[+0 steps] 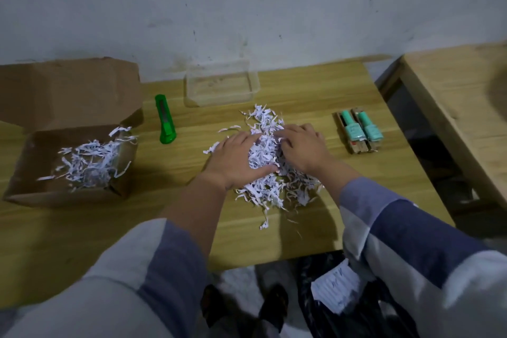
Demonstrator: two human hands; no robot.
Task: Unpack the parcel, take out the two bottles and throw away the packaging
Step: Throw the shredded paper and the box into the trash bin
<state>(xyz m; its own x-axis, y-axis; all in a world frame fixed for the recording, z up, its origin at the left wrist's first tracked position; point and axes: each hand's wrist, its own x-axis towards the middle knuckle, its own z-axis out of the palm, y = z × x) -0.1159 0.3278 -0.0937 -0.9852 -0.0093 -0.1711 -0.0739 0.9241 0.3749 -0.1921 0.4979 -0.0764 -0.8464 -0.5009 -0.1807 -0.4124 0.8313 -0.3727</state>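
A heap of white shredded paper (271, 186) lies on the wooden table (315, 96) in the middle. My left hand (237, 158) and my right hand (300, 147) press into the heap from either side, fingers curled around shreds. Two teal bottles (359, 129) lie side by side on the right, apart from my hands. An open brown cardboard box (35, 162) stands at the left, its flap raised, with more shredded paper (90, 159) inside.
A green utility knife (165, 122) lies between the box and the heap. A clear plastic container (222, 85) stands at the back by the wall. A black rubbish bag (343, 307) with white paper in it sits below the table's front edge. A second table (461, 96) is at the right.
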